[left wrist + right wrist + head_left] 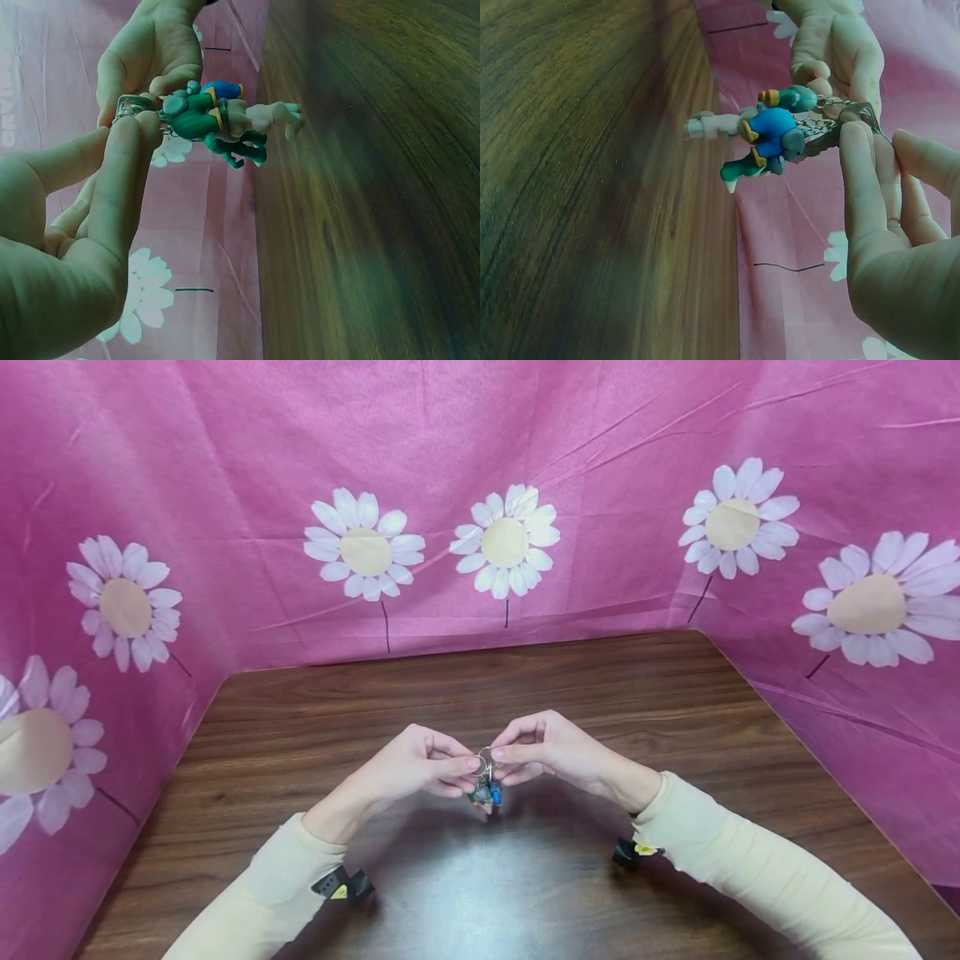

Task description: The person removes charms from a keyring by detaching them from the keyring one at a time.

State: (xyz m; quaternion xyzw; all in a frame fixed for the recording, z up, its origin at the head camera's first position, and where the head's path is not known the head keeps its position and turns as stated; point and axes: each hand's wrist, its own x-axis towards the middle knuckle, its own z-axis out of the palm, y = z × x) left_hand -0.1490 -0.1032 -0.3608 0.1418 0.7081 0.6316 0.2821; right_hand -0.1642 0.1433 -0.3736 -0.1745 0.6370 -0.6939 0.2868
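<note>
Held up over the table, a bunch of small figure charms [482,794] hangs between both hands from a metal key ring [484,753]. My left hand [420,762] pinches the ring's left side between thumb and fingertips. On the opposite side, my right hand [545,750] pinches it the same way. Seen from the left wrist, the charms are green figures [191,124], a blue one [221,91] and a pale one [271,120]. The right wrist view shows short chains and a metal key [821,141] beside the blue figure [771,127]. Fingers hide part of the ring.
A dark wood-grain table [360,702] lies under both hands. Pink cloth [255,485] printed with white daisies stands along its back and sides. Black straps with yellow marks [341,890] sit at the cuffs of the cream sleeves.
</note>
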